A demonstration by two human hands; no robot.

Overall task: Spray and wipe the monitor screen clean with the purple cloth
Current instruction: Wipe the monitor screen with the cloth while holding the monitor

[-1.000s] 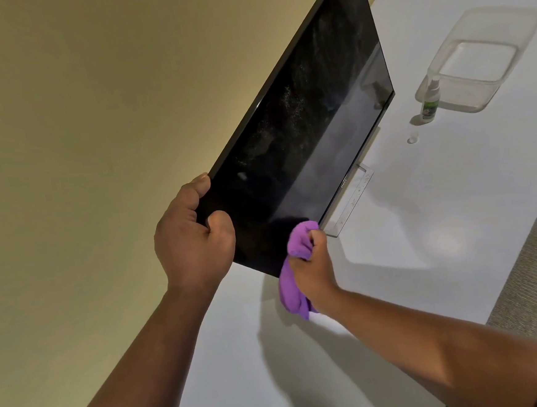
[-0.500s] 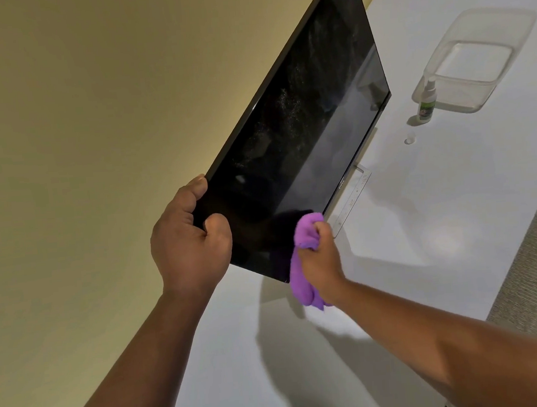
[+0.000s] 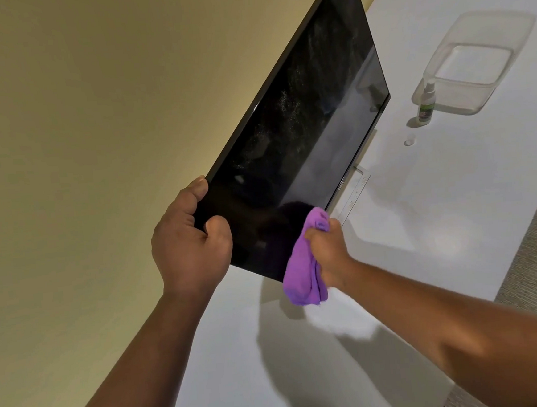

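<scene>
Nearest, two hands work one monitor (image 3: 304, 142) on the white bench (image 3: 454, 208): the left hand (image 3: 188, 248) grips its near corner, likely to steady it, while the right hand (image 3: 327, 251) holds one bunched purple cloth (image 3: 301, 274) against the screen's lower edge. Farther off stand one spray bottle (image 3: 425, 105) and one clear tub (image 3: 474, 62), parked beyond the wiping.

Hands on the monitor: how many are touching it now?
2. The left hand grips the black flat monitor's near corner; the right hand presses the crumpled purple cloth against its lower edge.
</scene>
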